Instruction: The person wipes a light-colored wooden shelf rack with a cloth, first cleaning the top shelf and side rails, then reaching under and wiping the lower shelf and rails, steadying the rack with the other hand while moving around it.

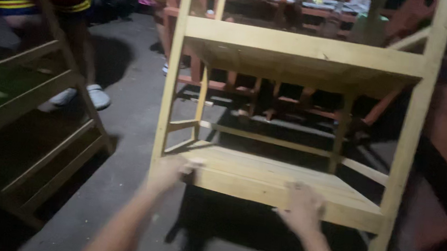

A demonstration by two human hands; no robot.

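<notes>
Wooden shelf unit (287, 148) stands on floor (124, 132); left hand (167, 172) and right hand (300, 206) clasp bottom shelf's front edge, grip closed. Step: steadying it. Next move likely needs an even two-handed lift

A wooden shelf unit (295, 121) stands on the floor (130, 127) in the middle of the view; its lower shelf (278, 177) lies under its upper shelf (301, 51); the left hand (171, 174) is at the lower shelf's front left corner, the right hand (301, 206) on its front edge further right; a second rack (27, 123) stands to the left; behind that rack a person's legs (77, 57) stand on the floor; more wooden frames (292, 94) lie behind the shelf unit.
</notes>
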